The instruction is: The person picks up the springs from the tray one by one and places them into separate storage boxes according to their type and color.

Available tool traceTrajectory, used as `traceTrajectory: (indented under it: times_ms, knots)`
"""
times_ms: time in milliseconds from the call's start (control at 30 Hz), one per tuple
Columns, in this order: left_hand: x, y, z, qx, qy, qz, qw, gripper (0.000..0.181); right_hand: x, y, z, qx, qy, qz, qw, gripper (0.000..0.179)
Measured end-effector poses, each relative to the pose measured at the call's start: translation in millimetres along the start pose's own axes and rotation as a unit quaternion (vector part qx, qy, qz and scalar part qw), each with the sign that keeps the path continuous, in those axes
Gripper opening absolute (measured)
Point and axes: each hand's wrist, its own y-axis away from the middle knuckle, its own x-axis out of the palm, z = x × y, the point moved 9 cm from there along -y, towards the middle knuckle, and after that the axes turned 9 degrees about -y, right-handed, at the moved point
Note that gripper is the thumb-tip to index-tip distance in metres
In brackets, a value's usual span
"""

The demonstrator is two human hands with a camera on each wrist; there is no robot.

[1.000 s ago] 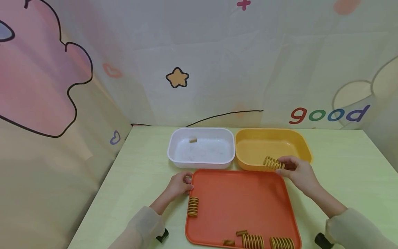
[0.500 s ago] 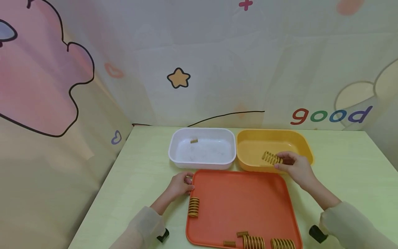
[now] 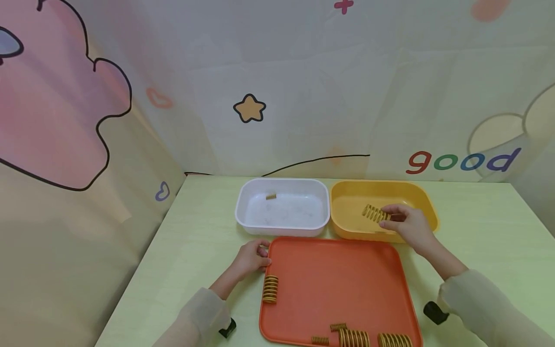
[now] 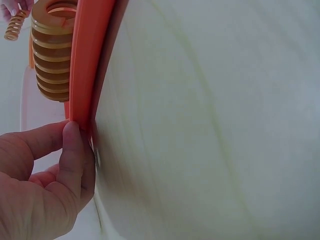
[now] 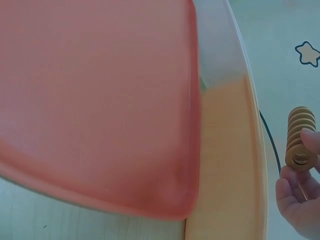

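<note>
My right hand (image 3: 411, 229) pinches a large gold coil spring (image 3: 375, 213) by one end, over the yellow bin (image 3: 427, 207). In the right wrist view the thumb and fingers hold that spring (image 5: 301, 132) near its lower end. At the left far corner of the orange tray (image 3: 334, 284), my left hand (image 3: 250, 256) pinches the rim between thumb and fingers, as the left wrist view shows at the tray edge (image 4: 92, 60). A large spring (image 3: 270, 289) lies along the tray's left rim, close to this hand.
Along the tray's near edge lie two large springs (image 3: 353, 337) and two small springs (image 3: 320, 340). A white bin (image 3: 282, 230), holding one small spring (image 3: 270, 196), stands left of the yellow bin. A printed cloth backdrop (image 3: 303, 96) rises behind the table.
My right hand has carried the large spring up and slightly left, from the yellow bin's near rim to over its inside. The left hand has stayed on the tray's rim.
</note>
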Motion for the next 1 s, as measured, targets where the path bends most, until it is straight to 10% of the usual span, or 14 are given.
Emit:
traceTrajectory:
  times_ms: [1000]
  knots:
    - [0.4,-0.4,-0.4,0.003,-0.002,-0.001,1.0000,0.039,13,-35.4,-28,0.077,-0.055,0.078,0.9925,0.049]
